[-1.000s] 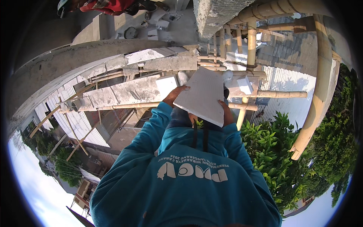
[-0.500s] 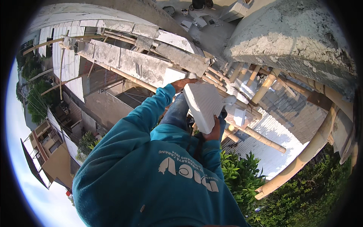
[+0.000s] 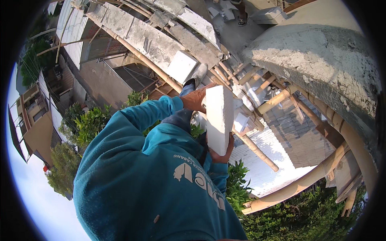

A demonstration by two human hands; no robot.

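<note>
I hold a white lightweight block (image 3: 220, 112) turned on edge in both bare hands. My left hand (image 3: 195, 99) is closed on its upper left side, the fingertips partly hidden, and my right hand (image 3: 223, 150) grips its lower end. The block is over my legs, in front of my teal sweatshirt. A light boot (image 3: 199, 73) at the end of my jeans leg is beside another white block (image 3: 181, 66) lying on the grey plank platform (image 3: 134, 34). A smaller white piece (image 3: 241, 122) lies just right of the held block.
Bamboo poles (image 3: 272, 100) run around the platform, above corrugated roofs and trees. A rough concrete edge (image 3: 305, 56) curves along the right. At the top, another person's foot (image 3: 242, 20) stands by stacked blocks (image 3: 268, 15) on a grey floor. Houses and sky are at the left.
The view has swung, with the concrete edge coming in on the right. The held block has turned from lying broad face up to standing on edge, still in both hands.
</note>
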